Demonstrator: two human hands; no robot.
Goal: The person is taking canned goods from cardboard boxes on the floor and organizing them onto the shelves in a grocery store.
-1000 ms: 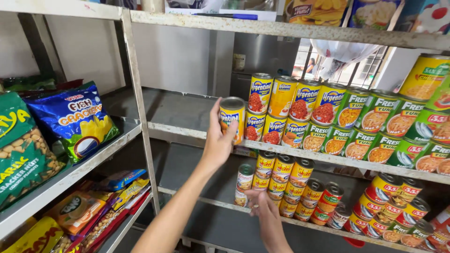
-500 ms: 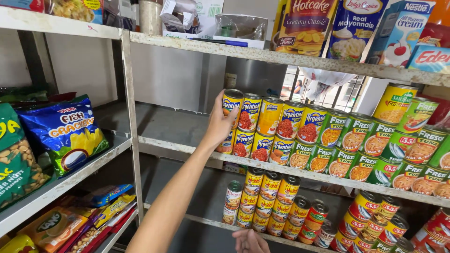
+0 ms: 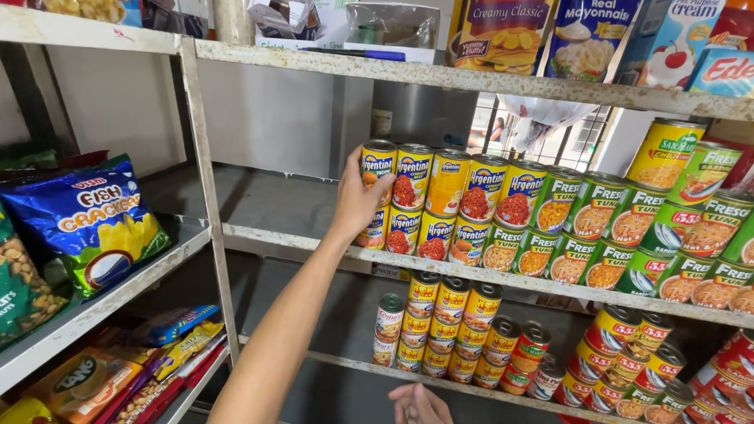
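**What I cannot see from here**

My left hand (image 3: 357, 200) covers the lower face of the top can (image 3: 378, 169) and most of the can beneath it (image 3: 375, 229), so how my grip closes is hidden. My right hand (image 3: 419, 405) is cut off at six o'clock; only knuckles show. At three o'clock the green cans (image 3: 726, 235) run off the edge. At nine o'clock, the nut bag (image 3: 20, 286) is cropped.

Yellow-and-blue can (image 3: 378, 177); blue cracker bag (image 3: 90, 224); green cans (image 3: 597, 228).
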